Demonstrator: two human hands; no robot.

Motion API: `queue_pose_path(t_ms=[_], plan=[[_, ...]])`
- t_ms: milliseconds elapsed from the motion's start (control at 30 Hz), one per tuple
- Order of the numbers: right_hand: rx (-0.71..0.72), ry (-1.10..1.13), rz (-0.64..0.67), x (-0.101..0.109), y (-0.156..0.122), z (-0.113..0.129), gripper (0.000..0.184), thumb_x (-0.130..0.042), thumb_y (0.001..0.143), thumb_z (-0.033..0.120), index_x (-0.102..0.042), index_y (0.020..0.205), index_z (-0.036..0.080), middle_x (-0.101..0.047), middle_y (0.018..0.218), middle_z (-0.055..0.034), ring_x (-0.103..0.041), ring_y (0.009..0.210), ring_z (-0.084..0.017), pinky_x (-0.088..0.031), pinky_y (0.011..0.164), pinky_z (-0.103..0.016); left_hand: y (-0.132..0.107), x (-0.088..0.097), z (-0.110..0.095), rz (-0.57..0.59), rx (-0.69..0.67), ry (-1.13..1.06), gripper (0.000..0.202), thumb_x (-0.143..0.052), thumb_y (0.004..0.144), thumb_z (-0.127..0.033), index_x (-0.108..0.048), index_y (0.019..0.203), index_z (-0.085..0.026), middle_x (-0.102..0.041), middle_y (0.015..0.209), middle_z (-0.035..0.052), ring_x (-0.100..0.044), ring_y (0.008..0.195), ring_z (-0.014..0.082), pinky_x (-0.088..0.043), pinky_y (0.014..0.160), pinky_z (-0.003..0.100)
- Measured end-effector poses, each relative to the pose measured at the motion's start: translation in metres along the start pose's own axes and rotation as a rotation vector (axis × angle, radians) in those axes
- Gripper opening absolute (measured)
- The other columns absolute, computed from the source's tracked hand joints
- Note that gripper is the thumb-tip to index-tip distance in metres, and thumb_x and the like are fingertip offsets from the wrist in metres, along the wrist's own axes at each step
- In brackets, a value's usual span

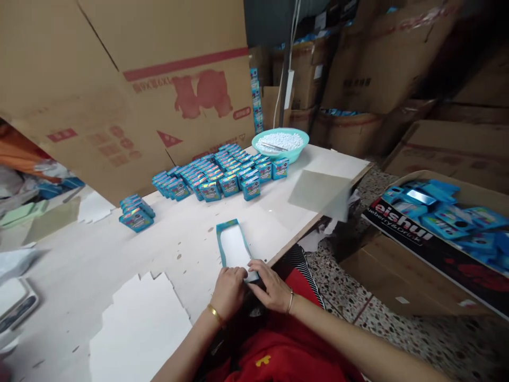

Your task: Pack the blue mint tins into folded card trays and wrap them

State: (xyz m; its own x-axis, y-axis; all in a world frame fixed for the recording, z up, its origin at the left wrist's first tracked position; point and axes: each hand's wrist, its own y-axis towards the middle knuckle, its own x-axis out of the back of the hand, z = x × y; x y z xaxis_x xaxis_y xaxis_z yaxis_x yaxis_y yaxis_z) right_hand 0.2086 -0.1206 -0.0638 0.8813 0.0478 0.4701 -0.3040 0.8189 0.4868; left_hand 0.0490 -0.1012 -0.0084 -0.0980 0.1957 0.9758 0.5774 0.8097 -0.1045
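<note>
A long blue open carton (221,245) with a white inside lies on the table, its near end at the table's front edge. My left hand (229,291) has its fingers curled over the left near corner of the carton. At the right near corner, my right hand (271,286) grips the rim between thumb and fingers. Part of the near end is hidden behind my hands. White card sheets (143,323) lie in an uneven stack to the left of my left hand.
Rows of small blue boxes (212,192) stand at the table's back, with a few more boxes (136,218) farther left. A turquoise basin (293,155) holds small white pieces. Beyond the right edge, an open carton (401,233) contains blue packs. A large cardboard box (151,48) stands behind.
</note>
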Motion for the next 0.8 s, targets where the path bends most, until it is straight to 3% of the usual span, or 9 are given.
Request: queue_pose_path(t_ms=[200,333,500,567,667,800], plan=[[-0.05,0.045,0.0,0.003,0.003,-0.001,0.031,-0.044,0.086,0.019,-0.04,0.117,0.02,-0.052,0.11,-0.0104,-0.052,0.104,-0.02,-0.046,0.091,-0.038,0.0,0.006,-0.005,0.052,0.036,0.093,0.018,-0.043,0.086,-0.02,-0.06,0.082,-0.018,-0.061,0.084,0.0076,-0.057,0.081,0.0211,-0.039,0.072,0.033],[-0.07,0.099,-0.007,0.003,-0.001,-0.001,0.039,-0.048,0.082,0.018,-0.04,0.12,0.02,-0.053,0.111,-0.0103,-0.053,0.103,-0.022,-0.046,0.09,-0.039,0.009,0.016,-0.009,0.237,0.136,0.02,0.017,-0.047,0.082,-0.023,-0.062,0.086,-0.017,-0.066,0.084,0.0092,-0.061,0.081,0.0224,-0.041,0.07,0.032],[-0.204,0.283,-0.018,0.005,0.002,-0.005,0.071,-0.05,0.072,0.012,-0.025,0.137,0.022,-0.045,0.126,-0.0113,-0.055,0.073,-0.013,-0.051,0.07,-0.031,0.03,0.029,-0.001,0.404,0.161,-0.018,0.019,-0.064,0.068,-0.027,-0.066,0.085,-0.019,-0.068,0.08,0.0036,-0.061,0.073,0.0188,-0.041,0.06,0.025],[-0.269,0.313,-0.065,0.002,0.01,-0.01,0.071,-0.046,0.073,0.011,-0.023,0.14,0.023,-0.042,0.129,-0.0122,-0.053,0.066,-0.011,-0.051,0.065,-0.029,0.037,0.032,0.002,0.445,0.149,-0.01,0.019,-0.068,0.062,-0.025,-0.067,0.08,-0.018,-0.067,0.075,0.0019,-0.06,0.067,0.0171,-0.039,0.056,0.023],[-0.391,0.121,-0.084,-0.006,0.03,-0.021,0.059,-0.045,0.076,0.015,-0.034,0.135,0.015,-0.049,0.118,-0.0141,-0.057,0.077,-0.015,-0.051,0.074,-0.033,0.038,0.034,-0.001,0.433,0.13,0.015,0.017,-0.066,0.064,-0.026,-0.067,0.078,-0.017,-0.067,0.072,0.0013,-0.058,0.064,0.0159,-0.04,0.056,0.023],[-0.434,-0.094,0.015,-0.014,0.05,-0.032,0.046,-0.05,0.074,0.013,-0.051,0.12,0.012,-0.06,0.104,-0.0144,-0.059,0.095,-0.024,-0.047,0.084,-0.036,0.02,0.027,-0.017,0.331,0.103,0.035,0.02,-0.05,0.082,-0.029,-0.065,0.09,-0.019,-0.067,0.085,0.0036,-0.06,0.077,0.0164,-0.043,0.069,0.026]])
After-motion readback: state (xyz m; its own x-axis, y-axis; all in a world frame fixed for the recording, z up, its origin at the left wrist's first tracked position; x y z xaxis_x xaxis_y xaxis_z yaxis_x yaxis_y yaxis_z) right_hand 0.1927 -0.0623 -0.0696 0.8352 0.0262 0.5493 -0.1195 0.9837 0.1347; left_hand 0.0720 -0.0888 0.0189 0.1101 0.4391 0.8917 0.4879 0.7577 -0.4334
